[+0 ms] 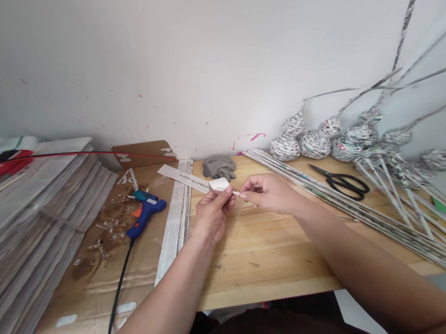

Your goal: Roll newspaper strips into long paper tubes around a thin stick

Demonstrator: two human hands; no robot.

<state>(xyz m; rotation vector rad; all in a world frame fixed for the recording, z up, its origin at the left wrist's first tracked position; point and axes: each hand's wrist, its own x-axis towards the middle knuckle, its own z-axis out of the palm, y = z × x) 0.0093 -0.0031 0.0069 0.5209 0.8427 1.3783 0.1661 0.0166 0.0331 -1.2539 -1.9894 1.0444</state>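
Between my hands is a printed newspaper strip [184, 178], its far end reaching up and left over the stacked strips. My left hand [214, 209] pinches the strip where it bends over near my fingers. From there a thin rolled white end sticks out to the right, and my right hand [265, 193] has its thumb and fingertips closed on it. Both hands are above the middle of the wooden table [259, 258]. Just behind them a crumpled grey cloth or glove [218, 166] lies near the wall.
Left are a stack of newspaper strips [175, 237], a blue glue gun [145, 213] on stained cardboard [85, 292], and a tall newspaper pile [42, 237]. Right are long paper tubes [341, 207], black scissors [343, 184] and several woven paper shapes [315, 144] with upright stems.
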